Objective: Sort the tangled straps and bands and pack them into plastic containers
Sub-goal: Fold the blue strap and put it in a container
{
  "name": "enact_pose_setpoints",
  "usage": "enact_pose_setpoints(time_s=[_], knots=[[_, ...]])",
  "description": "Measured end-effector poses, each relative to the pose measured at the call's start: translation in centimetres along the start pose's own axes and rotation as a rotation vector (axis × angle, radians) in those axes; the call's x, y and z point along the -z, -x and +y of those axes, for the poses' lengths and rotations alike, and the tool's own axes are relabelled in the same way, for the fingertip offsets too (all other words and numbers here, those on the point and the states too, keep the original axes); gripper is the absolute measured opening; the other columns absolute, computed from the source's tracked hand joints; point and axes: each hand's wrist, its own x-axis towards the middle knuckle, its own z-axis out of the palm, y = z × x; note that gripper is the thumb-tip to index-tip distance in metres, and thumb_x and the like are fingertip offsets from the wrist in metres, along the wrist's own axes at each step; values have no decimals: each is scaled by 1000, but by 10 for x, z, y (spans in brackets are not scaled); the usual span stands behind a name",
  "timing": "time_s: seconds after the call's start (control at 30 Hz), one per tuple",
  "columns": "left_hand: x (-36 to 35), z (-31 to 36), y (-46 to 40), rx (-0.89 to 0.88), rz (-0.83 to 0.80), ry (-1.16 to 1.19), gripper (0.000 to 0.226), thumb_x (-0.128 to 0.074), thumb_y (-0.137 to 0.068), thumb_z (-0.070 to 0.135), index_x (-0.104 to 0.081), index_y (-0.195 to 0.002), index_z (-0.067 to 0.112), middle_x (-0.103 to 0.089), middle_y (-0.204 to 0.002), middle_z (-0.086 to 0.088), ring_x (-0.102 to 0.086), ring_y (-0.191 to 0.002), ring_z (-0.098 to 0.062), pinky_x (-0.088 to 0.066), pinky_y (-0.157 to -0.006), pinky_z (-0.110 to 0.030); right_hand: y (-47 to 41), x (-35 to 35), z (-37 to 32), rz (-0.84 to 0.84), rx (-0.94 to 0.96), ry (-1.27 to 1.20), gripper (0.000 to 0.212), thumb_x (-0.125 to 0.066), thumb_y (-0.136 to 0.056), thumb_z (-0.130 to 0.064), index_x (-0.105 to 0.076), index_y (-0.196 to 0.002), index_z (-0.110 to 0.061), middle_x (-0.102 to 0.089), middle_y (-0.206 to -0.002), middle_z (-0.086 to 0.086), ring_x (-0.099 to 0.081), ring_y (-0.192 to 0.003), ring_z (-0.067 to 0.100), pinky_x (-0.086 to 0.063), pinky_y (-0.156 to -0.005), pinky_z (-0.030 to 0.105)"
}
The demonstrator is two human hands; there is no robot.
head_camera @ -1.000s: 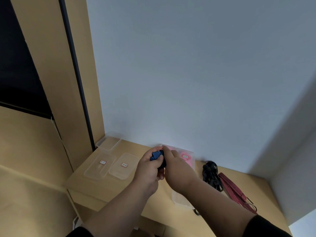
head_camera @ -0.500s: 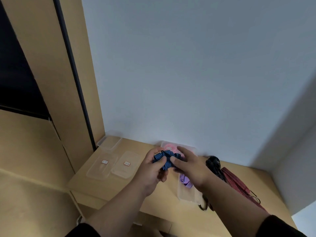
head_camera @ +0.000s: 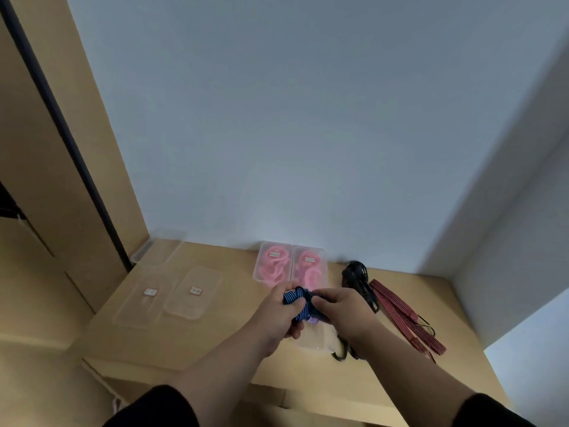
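A bunched blue-and-black striped strap point(head_camera: 296, 300) is held between my left hand point(head_camera: 281, 312) and my right hand point(head_camera: 345, 309), both closed on it above an open clear container point(head_camera: 312, 337). A bit of purple band point(head_camera: 313, 320) shows in that container under my hands. Behind them, two lidded clear containers point(head_camera: 273, 264) point(head_camera: 309, 268) holding pink bands stand against the wall. To the right lie a black strap bundle point(head_camera: 355, 274) and a red striped strap point(head_camera: 403, 318).
Two flat clear lids point(head_camera: 140, 303) point(head_camera: 194, 292) with small labels lie on the left of the wooden tabletop point(head_camera: 234, 303). An empty clear container point(head_camera: 160, 249) sits in the back left corner. A grey wall rises behind, and a wooden panel stands at left.
The view has tilted so more of the table shows. My hands have drawn slightly apart and lowered over the open container, still gripping the blue strap.
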Motion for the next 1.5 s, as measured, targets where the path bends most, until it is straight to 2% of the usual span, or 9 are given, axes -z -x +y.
enact_pose_setpoints(time_s=[0.27,0.4,0.5,0.63,0.73,0.9,1.0,1.23,1.5], knots=[[-21,-35,-42,157,-6,-94,43,-60,-94,3,-48,-130,25,-64,-108,-20,-62,-68,-21,-45,-50,-29,-35,16,49,-26,-70,280,20,-55,-100,-33,-73,-103,-25,-72,-86,-3,-67,-80,16,-55,-78,43],[-20,-55,-55,166,7,-338,65,-71,-82,7,-42,-137,26,-59,-114,-11,-64,-80,-21,-50,-55,-29,-45,15,74,-51,-155,278,23,-54,-101,-35,-68,-114,-24,-70,-97,-3,-67,-85,13,-60,-80,37],[-19,-68,-64,98,35,-548,62,-74,-78,21,-48,-132,37,-54,-121,-6,-65,-90,-23,-54,-58,-26,-53,17,84,-75,-259,183,25,-51,-103,-34,-70,-104,-17,-72,-90,5,-72,-74,21,-61,-72,41],[-18,-80,-76,61,31,-743,54,-73,-84,34,-52,-134,37,-58,-120,-1,-62,-93,-18,-56,-81,-32,-67,22,91,-82,-346,118,30,-49,-103,-38,-68,-99,-15,-74,-83,11,-73,-65,24,-61,-65,40],[-19,-83,-84,59,45,-825,46,-67,-89,42,-55,-132,33,-62,-114,1,-59,-91,-18,-50,-79,-33,-73,23,98,-72,-332,115,31,-49,-103,-43,-67,-104,-18,-72,-89,7,-73,-71,21,-63,-68,41],[-15,-82,-94,102,55,-972,31,-55,-95,51,-61,-110,26,-66,-100,2,-60,-90,-18,-50,-77,-38,-71,25,114,-166,-189,264,35,-60,-98,-36,-52,-132,-30,-65,-108,-8,-65,-89,9,-54,-73,26],[-16,-81,-101,119,25,-1078,33,-53,-94,56,-56,-104,24,-64,-95,3,-60,-86,-19,-47,-73,-37,-77,23,119,-145,-130,427,36,-63,-96,-31,-54,-130,-26,-65,-107,-6,-62,-95,11,-55,-86,33],[-13,-74,-113,103,-59,-1234,49,-51,-94,57,-47,-126,21,-58,-120,-1,-58,-107,-25,-45,-78,-38,-85,14,122,-131,-45,663,52,-51,-100,-45,-36,-147,-29,-67,-118,-1,-64,-102,20,-50,-77,31],[-8,-81,-116,82,-89,-1362,48,-57,-93,51,-48,-127,19,-44,-126,-3,-48,-117,-25,-45,-94,-40,-105,14,116,-213,-46,925,32,-42,-102,-47,-53,-117,-22,-67,-100,4,-63,-87,23,-57,-76,41]])
